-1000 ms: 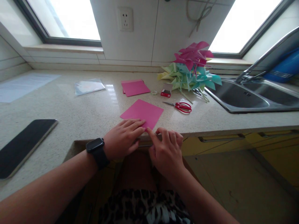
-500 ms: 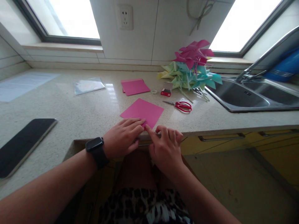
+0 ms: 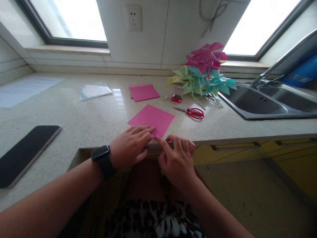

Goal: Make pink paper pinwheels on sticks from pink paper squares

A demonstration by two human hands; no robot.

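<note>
A square pink sheet of paper (image 3: 155, 116) lies on the counter with one corner toward me, near the front edge. My left hand (image 3: 131, 143) rests on its near left part, fingers stretched out flat. At the near corner, the extended index fingertip of my right hand (image 3: 177, 158) touches the paper's edge. The other fingers of that hand are loosely bent, with nothing visible in them. Both hands partly cover the near corner, so any fold there is hidden. Red-handled scissors (image 3: 194, 113) lie to the right of the sheet.
Behind the sheet are stacked pink papers (image 3: 144, 92), a tape roll (image 3: 163, 98) and a small red box (image 3: 176, 98). Paper pinwheels (image 3: 205, 71) are piled beside the sink (image 3: 255, 102). A phone (image 3: 27, 153), a plastic packet (image 3: 95, 91) and a printed sheet (image 3: 29, 89) lie leftward.
My right index fingertip has shifted very slightly right and down along the near corner. My left hand stays in place on the paper.
</note>
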